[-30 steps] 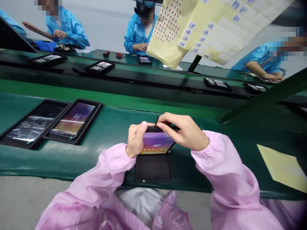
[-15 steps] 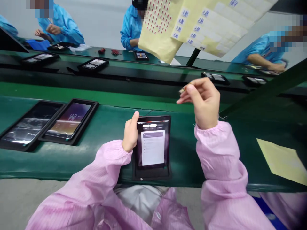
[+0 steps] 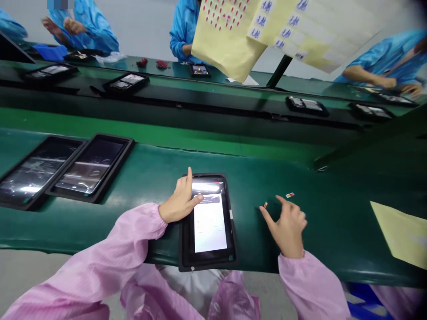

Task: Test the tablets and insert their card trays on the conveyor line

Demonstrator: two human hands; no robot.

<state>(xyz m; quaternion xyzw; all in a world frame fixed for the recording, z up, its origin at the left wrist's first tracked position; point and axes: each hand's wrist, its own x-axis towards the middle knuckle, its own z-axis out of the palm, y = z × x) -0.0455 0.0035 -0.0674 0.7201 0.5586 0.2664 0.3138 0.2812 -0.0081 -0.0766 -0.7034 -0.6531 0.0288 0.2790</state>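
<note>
A tablet-like device with a lit white screen [image 3: 209, 226] lies in a black tray [image 3: 184, 265] at the table's front edge. Against its upper left side rests my left hand [image 3: 176, 203], index finger and thumb spread, the thumb over the screen. To the right, my right hand [image 3: 287, 226] is low over the green table, thumb and index finger wide apart, holding nothing. A tiny orange-and-white card [image 3: 265, 205] is at the thumb's tip. Just beyond the index finger lies a small white card with red and yellow [image 3: 290, 195].
Two more devices in black trays [image 3: 90, 166] lie at left. A yellow sheet [image 3: 400, 231] is at right; sticker sheets [image 3: 230, 40] hang above. Beyond, a dark conveyor line carries trays with opened devices [image 3: 128, 82]. Co-workers in blue sleeves [image 3: 96, 31] sit behind it.
My right hand came down to the table and opened; two small cards now lie by it. My left thumb moved onto the screen. The device now sits flatter in its tray, and its display changed.
</note>
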